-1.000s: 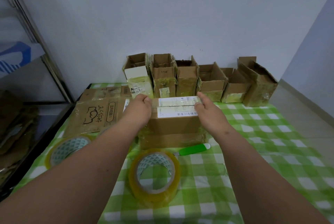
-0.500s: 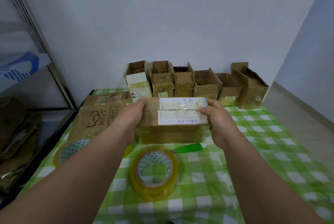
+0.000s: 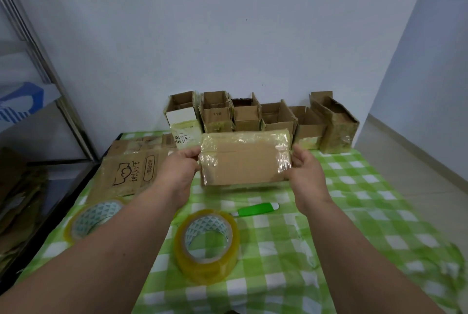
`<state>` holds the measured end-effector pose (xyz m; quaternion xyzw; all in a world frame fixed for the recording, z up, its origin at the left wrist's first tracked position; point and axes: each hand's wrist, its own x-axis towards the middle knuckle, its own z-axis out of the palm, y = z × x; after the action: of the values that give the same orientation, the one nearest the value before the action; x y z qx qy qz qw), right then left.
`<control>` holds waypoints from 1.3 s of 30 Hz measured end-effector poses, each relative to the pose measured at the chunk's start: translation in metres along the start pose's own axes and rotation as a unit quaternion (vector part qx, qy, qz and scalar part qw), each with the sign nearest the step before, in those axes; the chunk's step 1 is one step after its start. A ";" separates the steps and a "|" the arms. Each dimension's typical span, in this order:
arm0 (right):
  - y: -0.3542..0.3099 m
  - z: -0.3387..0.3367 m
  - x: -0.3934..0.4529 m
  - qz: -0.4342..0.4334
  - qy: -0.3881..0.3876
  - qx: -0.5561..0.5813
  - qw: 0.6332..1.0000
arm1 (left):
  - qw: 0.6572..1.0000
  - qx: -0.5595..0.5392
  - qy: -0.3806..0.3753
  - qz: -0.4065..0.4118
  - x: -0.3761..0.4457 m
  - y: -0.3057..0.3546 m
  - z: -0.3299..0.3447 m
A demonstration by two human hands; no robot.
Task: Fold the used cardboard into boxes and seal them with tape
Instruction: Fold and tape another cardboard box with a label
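I hold a brown cardboard box (image 3: pixel 244 161), wrapped in yellowish clear tape, lifted above the table between both hands. My left hand (image 3: pixel 181 169) grips its left end and my right hand (image 3: pixel 305 168) grips its right end, fingers curled round the edges. A plain taped face of the box is turned toward me. One roll of clear tape (image 3: pixel 207 242) stands on the green checked cloth just below the box. A second roll (image 3: pixel 92 218) lies at the left, partly behind my left forearm. A green-handled cutter (image 3: pixel 255 210) lies between the box and the near roll.
Several folded open-topped boxes (image 3: pixel 260 116) stand in a row against the back wall. Flattened cardboard sheets (image 3: pixel 131 169) lie stacked at the table's left rear. A metal-framed shelf (image 3: pixel 38 101) with more cardboard stands left of the table. The floor shows beyond the right edge.
The box has been lifted off the table and turned over: the white labels that faced me are gone from sight and a plain taped face shows. Both hands kept hold of its ends.
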<state>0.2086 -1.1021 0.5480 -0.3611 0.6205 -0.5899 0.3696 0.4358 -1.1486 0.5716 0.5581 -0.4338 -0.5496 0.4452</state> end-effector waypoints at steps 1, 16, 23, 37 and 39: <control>0.004 0.000 0.001 0.005 -0.009 -0.026 1.000 | 0.999 0.027 0.007 -0.016 -0.001 -0.002 0.002; 0.006 -0.031 0.019 0.006 0.073 -0.057 0.996 | 0.993 0.097 -0.034 0.059 -0.002 -0.009 0.050; 0.007 -0.073 0.049 0.032 0.131 -0.114 0.984 | 0.986 0.117 -0.113 0.045 0.013 -0.009 0.110; 0.031 -0.125 0.091 0.073 0.194 -0.147 0.967 | 0.967 0.156 -0.201 0.015 0.040 -0.018 0.197; 0.029 -0.121 0.092 0.076 0.191 -0.145 0.968 | 0.963 0.174 -0.203 0.007 0.042 -0.021 0.198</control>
<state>0.0580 -1.1255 0.5193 -0.2431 0.7843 -0.5218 0.2313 0.2381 -1.1891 0.5418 0.5002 -0.6084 -0.5642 0.2477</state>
